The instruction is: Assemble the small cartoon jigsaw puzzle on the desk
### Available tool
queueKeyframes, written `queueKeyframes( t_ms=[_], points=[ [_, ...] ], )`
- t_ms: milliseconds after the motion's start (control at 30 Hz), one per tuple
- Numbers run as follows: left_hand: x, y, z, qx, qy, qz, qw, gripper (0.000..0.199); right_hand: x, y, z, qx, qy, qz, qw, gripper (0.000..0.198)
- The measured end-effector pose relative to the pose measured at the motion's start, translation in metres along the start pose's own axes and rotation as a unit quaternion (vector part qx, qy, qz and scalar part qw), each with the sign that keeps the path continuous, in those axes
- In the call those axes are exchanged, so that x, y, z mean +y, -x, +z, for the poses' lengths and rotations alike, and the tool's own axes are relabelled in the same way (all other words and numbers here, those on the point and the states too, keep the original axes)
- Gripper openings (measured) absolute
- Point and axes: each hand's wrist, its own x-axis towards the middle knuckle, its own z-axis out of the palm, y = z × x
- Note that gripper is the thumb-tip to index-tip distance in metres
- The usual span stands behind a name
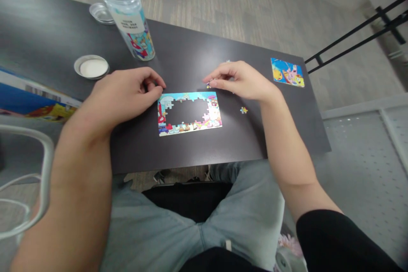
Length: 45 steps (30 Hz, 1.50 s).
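A jigsaw puzzle [190, 128] lies on the dark table, its border joined into a rectangle around a bare middle. My left hand [130, 91] rests at the puzzle's upper left corner, thumb and curled fingers close together; whether anything is between them is hidden. Just beyond the upper right corner, my right hand [237, 78] pinches a small puzzle piece [209, 85] between thumb and fingers. A loose puzzle piece [244, 110] lies below that hand, to the right of the frame. Another piece [227, 61] shows partly behind the right hand.
A clear plastic jar [132, 25] with a cartoon label stands at the back left, near two round lids [93, 68]. A cartoon picture card [287, 72] lies at the right. A blue printed box [35, 93] and a white curved frame [47, 170] are at the left.
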Motion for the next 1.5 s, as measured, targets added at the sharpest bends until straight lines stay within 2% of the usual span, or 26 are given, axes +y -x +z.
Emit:
queueKeyframes(
  t_ms=[67, 233, 433, 600, 733, 1000, 1200, 1500],
  points=[
    [-0.001, 0.001, 0.002, 0.013, -0.010, 0.011, 1.000, 0.038, -0.004, -0.004, 0.013, -0.014, -0.006, -0.020, 1.000, 0.049],
    [-0.004, 0.000, 0.006, 0.028, -0.001, 0.019, 0.999, 0.038, -0.016, -0.005, 0.034, -0.036, -0.022, -0.016, 0.999, 0.043],
    [0.003, 0.006, 0.003, 0.018, -0.016, 0.022, 0.999, 0.047, -0.025, -0.006, 0.048, -0.034, 0.025, -0.031, 0.999, 0.021],
    [0.008, 0.008, 0.001, 0.013, -0.016, 0.016, 1.000, 0.047, -0.022, -0.009, 0.052, -0.040, 0.057, -0.070, 0.995, 0.012],
    [0.009, 0.008, 0.000, 0.009, -0.013, 0.021, 1.000, 0.041, -0.017, -0.012, 0.051, -0.028, 0.073, -0.105, 0.991, 0.016],
    [0.007, 0.007, 0.001, 0.009, -0.016, 0.028, 0.999, 0.043, -0.015, -0.010, 0.052, -0.014, 0.100, -0.090, 0.991, 0.026],
    [0.002, 0.002, 0.007, 0.027, 0.000, 0.020, 0.999, 0.030, -0.001, -0.012, 0.056, 0.001, 0.102, -0.164, 0.981, 0.024],
    [0.004, 0.003, 0.005, 0.025, 0.003, 0.020, 0.999, 0.029, -0.006, -0.009, 0.054, 0.002, 0.123, -0.159, 0.980, 0.022]
  ],
)
